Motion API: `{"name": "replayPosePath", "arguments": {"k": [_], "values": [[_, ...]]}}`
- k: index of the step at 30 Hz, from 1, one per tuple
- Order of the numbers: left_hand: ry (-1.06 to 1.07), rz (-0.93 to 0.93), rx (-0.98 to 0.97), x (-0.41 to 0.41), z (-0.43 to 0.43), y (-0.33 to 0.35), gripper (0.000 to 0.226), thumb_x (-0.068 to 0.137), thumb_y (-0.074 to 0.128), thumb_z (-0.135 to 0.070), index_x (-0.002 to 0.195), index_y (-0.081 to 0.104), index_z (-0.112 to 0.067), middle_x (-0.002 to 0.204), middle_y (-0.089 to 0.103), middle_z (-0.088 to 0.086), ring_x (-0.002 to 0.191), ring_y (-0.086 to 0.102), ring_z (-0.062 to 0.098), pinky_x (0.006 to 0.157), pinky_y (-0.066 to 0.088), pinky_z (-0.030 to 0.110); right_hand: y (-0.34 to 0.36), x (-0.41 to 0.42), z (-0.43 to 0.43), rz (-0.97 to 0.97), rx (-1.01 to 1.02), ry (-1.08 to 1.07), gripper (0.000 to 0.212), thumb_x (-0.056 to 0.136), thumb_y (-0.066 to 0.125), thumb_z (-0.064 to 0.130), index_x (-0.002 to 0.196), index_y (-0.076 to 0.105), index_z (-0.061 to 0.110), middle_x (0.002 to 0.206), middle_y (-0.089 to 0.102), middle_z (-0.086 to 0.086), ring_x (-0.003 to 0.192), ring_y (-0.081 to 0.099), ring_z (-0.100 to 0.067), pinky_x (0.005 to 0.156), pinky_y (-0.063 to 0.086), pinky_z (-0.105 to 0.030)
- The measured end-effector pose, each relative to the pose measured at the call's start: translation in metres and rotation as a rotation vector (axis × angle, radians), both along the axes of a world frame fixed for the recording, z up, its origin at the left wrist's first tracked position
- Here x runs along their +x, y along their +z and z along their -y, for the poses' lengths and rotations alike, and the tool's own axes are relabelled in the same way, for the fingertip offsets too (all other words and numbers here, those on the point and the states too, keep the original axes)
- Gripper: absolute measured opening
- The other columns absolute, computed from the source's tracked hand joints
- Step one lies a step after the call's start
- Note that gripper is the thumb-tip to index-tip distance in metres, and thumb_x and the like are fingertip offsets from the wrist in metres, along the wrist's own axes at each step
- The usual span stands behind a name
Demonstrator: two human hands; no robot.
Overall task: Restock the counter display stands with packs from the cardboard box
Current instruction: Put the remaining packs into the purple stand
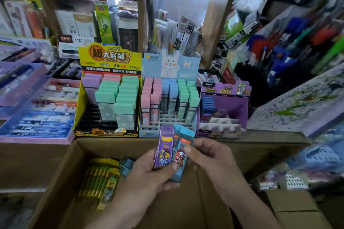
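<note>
Left hand (147,176) grips purple pack (164,147), right hand (210,156) blue pack (181,152); purple stand (240,106) part-empty; box (111,147) holds more. Restocking judged unfinished.

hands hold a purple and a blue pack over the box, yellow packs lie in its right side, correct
No: the head view shows the yellow packs in the left side of the cardboard box. The left hand and right hand do hold the purple pack and blue pack over it.

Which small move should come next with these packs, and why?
Probably the right hand should carry the blue pack to the purple display stand: its front slots look empty, and its header shows "100" like the purple pack in the left hand.
</note>
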State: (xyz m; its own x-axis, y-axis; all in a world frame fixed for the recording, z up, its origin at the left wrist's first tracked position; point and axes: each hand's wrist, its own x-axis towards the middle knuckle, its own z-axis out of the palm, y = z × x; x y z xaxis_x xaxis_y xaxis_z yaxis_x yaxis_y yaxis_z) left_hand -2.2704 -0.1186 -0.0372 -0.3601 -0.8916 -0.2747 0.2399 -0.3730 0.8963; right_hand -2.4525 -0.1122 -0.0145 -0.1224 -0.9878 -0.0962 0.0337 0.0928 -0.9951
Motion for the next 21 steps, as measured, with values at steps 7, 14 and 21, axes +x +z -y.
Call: {"name": "replayPosePath", "arguments": {"k": [7, 14, 21], "values": [[0.132, -0.059, 0.055, -0.012, 0.007, -0.014, 0.028, 0.089, 0.066, 0.002, 0.114, 0.067, -0.011, 0.093, 0.077, 0.020, 0.082, 0.076, 0.029, 0.063, 0.060, 0.030, 0.019, -0.041, 0.008, -0.018, -0.134, -0.204, 0.003, 0.086, 0.076, 0.010, 0.085, 0.078, 0.008, 0.075, 0.070, -0.014, 0.061, 0.058, -0.014, 0.056, 0.049, -0.021], [0.128, -0.048, 0.103, -0.009, 0.011, -0.025, 0.034, 0.089, 0.066, 0.007, 0.115, 0.066, -0.014, 0.094, 0.077, 0.022, 0.082, 0.077, 0.031, 0.062, 0.061, 0.029, 0.039, -0.098, 0.022, -0.293, -0.295, -0.398, 0.017, 0.089, 0.077, 0.010, 0.098, 0.075, 0.024, 0.086, 0.079, 0.001, 0.071, 0.072, -0.007, 0.059, 0.056, -0.017], [0.130, -0.001, 0.092, -0.008, 0.012, -0.028, 0.028, 0.088, 0.069, 0.002, 0.112, 0.068, -0.014, 0.094, 0.077, 0.020, 0.085, 0.077, 0.031, 0.062, 0.061, 0.028, 0.043, -0.118, 0.045, -0.507, -0.325, -0.415, 0.016, 0.093, 0.073, 0.002, 0.098, 0.073, 0.018, 0.078, 0.078, 0.005, 0.066, 0.073, -0.007, 0.057, 0.054, -0.012]]}}
